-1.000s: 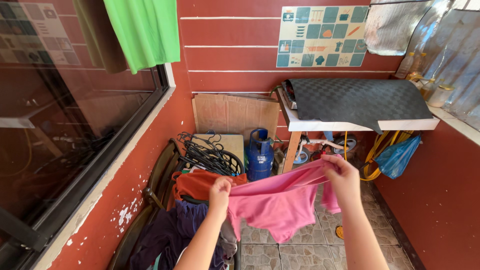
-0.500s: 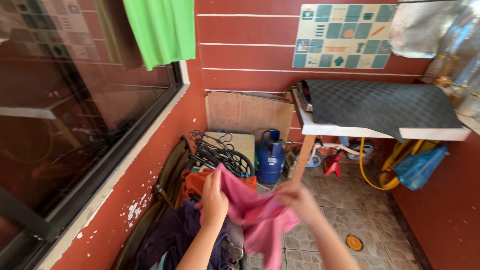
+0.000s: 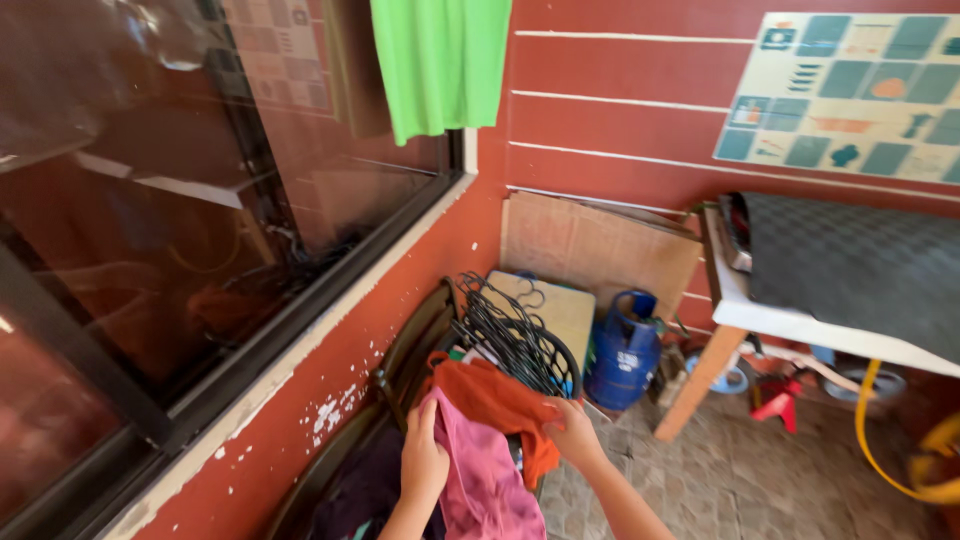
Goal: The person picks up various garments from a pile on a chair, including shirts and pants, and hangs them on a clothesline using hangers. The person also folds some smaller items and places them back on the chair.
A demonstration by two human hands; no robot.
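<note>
Pink garment (image 3: pixel 485 480) now lowered from its spread, left hand (image 3: pixel 424 460) gripping it, right hand (image 3: pixel 575 432) clutching orange cloth (image 3: pixel 500 405), beside black hangers (image 3: pixel 510 335)

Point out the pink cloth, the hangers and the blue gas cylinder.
pink cloth (image 3: pixel 490 480), head view, middle of the fabric between the hands.
hangers (image 3: pixel 510 335), head view, middle of the black bundle.
gas cylinder (image 3: pixel 622 360), head view, front of the blue body.

Left hand (image 3: pixel 424 462) and right hand (image 3: pixel 573 432) forward, fingers curled
</note>
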